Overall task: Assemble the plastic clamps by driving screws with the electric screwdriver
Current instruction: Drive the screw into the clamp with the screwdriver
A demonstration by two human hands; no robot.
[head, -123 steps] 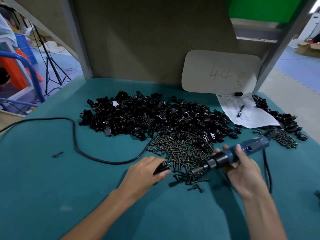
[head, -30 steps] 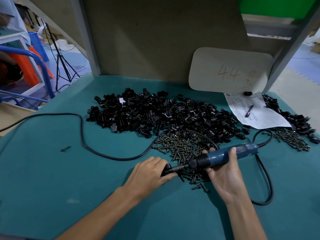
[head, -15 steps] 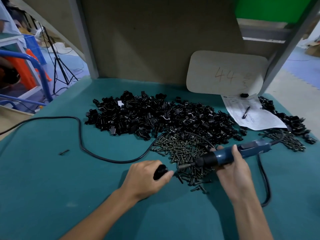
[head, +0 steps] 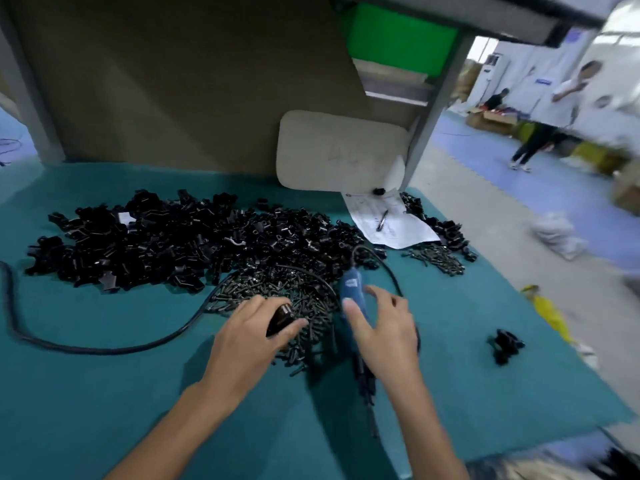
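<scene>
My left hand [head: 249,337] lay at the near edge of the heap of screws [head: 277,289], thumb and fingers curled round one dark clamp [head: 281,318]. My right hand [head: 384,332] hovered just right of the heap, over the electric screwdriver [head: 351,294]. Its fingers were spread and nearly straight, not closed round the tool, and the thumb [head: 350,311] lay along its blue body. The bit end pointed back towards me from under the palm. A pale label on the blue body was too blurred to read.

Beyond the heap spread the big pile of black clamps [head: 166,244]. Beyond and to the right of it lay a printed sheet [head: 398,233] with a pen [head: 382,220] on it, the print too small to read. The faint writing on the white board [head: 343,152] was smeared beyond reading. Right of the heap one clamp assembly [head: 505,344] sat apart on the teal mat [head: 104,410]. The black cable [head: 104,348] looped away to the left.
</scene>
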